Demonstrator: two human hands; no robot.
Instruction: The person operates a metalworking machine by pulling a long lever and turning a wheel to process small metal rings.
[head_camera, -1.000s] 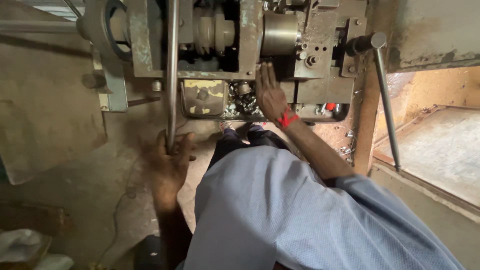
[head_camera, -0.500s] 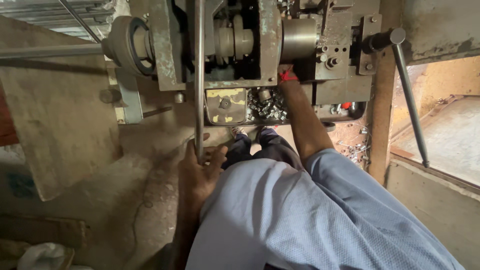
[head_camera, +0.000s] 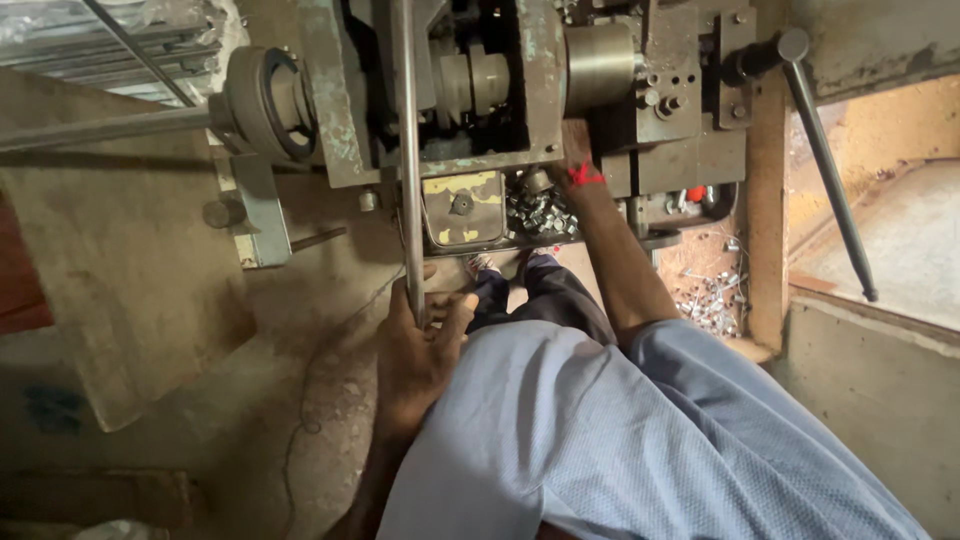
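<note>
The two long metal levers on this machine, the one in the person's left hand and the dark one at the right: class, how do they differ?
The left lever is pale bare steel and stands nearly straight up the picture; the right lever is dark and slants. The left hand grips the left lever's lower end; no hand touches the right lever, and the right hand reaches into the machine. Both are slim round rods.

Loose metal shavings (head_camera: 712, 300), long handle (head_camera: 826, 165)

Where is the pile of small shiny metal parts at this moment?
In the head view, the pile of small metal parts lies in the machine's tray, right of the yellow cover plate and just left of the right hand's wrist.
</note>
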